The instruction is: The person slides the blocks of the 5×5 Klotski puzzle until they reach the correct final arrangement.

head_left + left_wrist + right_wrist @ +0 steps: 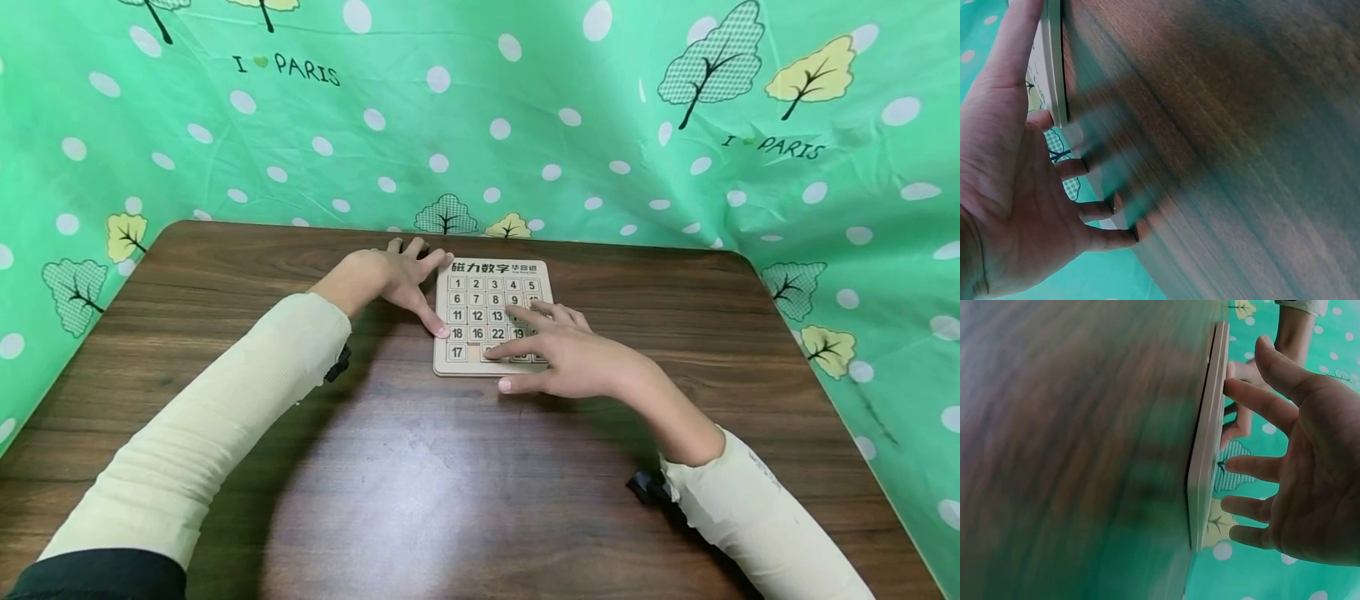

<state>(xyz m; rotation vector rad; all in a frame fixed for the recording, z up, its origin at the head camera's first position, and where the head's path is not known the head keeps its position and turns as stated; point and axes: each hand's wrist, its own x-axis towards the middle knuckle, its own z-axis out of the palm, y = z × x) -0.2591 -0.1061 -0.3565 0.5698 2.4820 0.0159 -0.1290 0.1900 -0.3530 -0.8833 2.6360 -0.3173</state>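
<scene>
A pale number sliding puzzle point(467, 371) lies flat on the table, with numbered tiles in rows and a header of Chinese characters. An empty slot shows in its bottom row, right of tile 17 point(457, 352). My left hand point(393, 273) steadies the puzzle's left side, thumb near tile 18 and index finger at the top corner, the other fingers spread on the table. Over the right part, my right hand point(577, 354) has its index fingertip on a bottom-row tile beside the slot. Its fingers are extended and hide several tiles. The right wrist view shows the puzzle edge-on point(1207, 450).
The brown wooden table point(390, 483) extends around the puzzle. Behind it hangs a green dotted curtain point(465, 108) with tree prints. Pale sleeves point(217, 425) cover both forearms, and a dark device point(647, 487) sits under the right wrist.
</scene>
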